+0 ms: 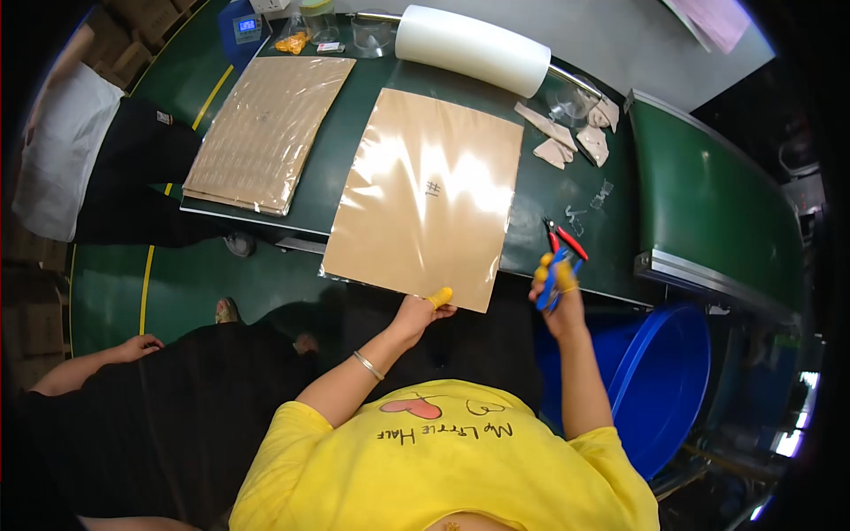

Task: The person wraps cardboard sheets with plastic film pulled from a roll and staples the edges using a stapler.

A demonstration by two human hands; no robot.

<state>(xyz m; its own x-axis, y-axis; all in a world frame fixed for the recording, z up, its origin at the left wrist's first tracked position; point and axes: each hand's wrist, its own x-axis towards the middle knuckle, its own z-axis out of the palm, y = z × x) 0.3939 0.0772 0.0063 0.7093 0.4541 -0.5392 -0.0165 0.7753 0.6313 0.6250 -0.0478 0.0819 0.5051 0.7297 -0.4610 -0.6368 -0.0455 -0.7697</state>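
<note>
Fingers of the left hand (414, 319) pinch the near edge of a brown sheet (390, 221), a yellow-covered thumb (440, 297) on top, while those of the right hand (567, 308) close around a blue tool (552, 281). Blur hides whether its handles are squeezed.

The sheet, marked near its middle, lies mostly on the green surface (350, 115), its near end reaching past the edge. Glare and a clear margin at one corner suggest that film already covers it; whether every side is closed cannot be told.

To the left, a stack of similar brown sheets (266, 124) under shiny film looks finished, judging by its neat, squared pile. The sheet in hand lies apart from that stack, so its handling appears incomplete. How many sheets are left cannot be told.

Beyond it sits a thick white roll (469, 49) on a metal rod. Beige scraps (553, 133) and red-handled cutters (571, 242) lie to the right, near a blue bin (629, 380) beside the surface.
</note>
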